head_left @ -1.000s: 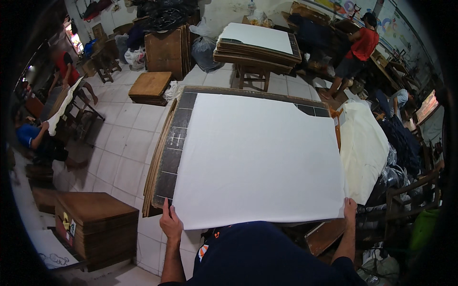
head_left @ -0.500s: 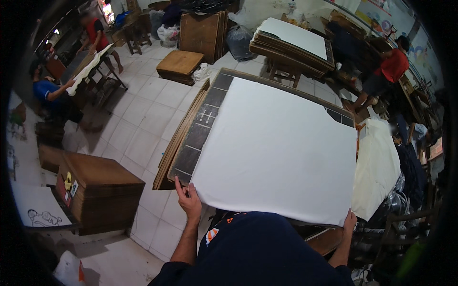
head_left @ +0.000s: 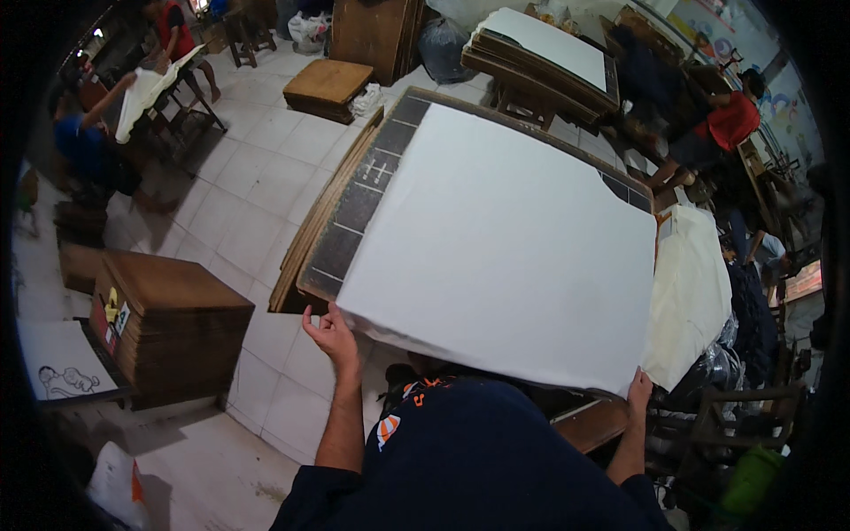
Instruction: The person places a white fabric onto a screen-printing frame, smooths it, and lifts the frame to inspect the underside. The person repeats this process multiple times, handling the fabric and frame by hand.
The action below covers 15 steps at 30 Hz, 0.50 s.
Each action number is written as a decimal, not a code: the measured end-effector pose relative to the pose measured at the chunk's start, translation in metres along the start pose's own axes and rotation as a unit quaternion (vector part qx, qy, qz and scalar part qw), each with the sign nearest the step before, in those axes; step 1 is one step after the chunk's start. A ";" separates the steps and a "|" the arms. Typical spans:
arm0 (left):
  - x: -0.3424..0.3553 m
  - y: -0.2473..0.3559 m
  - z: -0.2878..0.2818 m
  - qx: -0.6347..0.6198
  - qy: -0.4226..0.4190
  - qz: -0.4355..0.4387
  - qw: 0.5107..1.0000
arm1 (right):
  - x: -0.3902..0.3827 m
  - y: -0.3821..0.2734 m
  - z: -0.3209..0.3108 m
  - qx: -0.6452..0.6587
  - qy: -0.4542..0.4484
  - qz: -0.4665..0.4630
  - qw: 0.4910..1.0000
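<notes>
Cloth [head_left: 505, 252] meets left hand [head_left: 336, 340] curled, right hand [head_left: 639, 391] pinching.

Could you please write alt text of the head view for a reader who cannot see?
A person's left hand and right hand are at the near corners of a white sheet spread over a dark board. Cream cloth lies right; brown stacked boards stand left.

White cloth [head_left: 505, 239] over dark board [head_left: 357, 208]; left fingers [head_left: 336, 316], right fingers [head_left: 639, 380] at 2 near corners
</notes>
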<state>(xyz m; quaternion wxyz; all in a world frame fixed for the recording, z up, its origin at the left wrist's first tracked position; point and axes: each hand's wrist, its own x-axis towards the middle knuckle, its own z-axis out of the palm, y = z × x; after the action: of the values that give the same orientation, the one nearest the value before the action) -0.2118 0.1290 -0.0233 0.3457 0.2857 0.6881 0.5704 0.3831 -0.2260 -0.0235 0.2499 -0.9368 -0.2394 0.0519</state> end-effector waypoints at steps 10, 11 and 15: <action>-0.060 -0.033 0.002 -0.272 -0.106 -0.228 0.929 | -0.003 -0.028 -0.018 0.559 -0.278 0.223 0.748; -0.064 -0.034 0.003 -0.260 -0.117 -0.232 0.930 | -0.005 -0.027 -0.021 0.554 -0.284 0.216 0.752; -0.079 -0.031 0.007 -0.307 -0.145 -0.272 0.900 | -0.012 -0.022 -0.036 0.551 -0.305 0.205 0.749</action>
<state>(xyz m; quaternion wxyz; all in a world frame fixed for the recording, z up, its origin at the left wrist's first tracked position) -0.1591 0.0654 -0.0424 0.6542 0.0466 0.4721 0.5891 0.3714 -0.2310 0.0182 0.6195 -0.5975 -0.0349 0.5079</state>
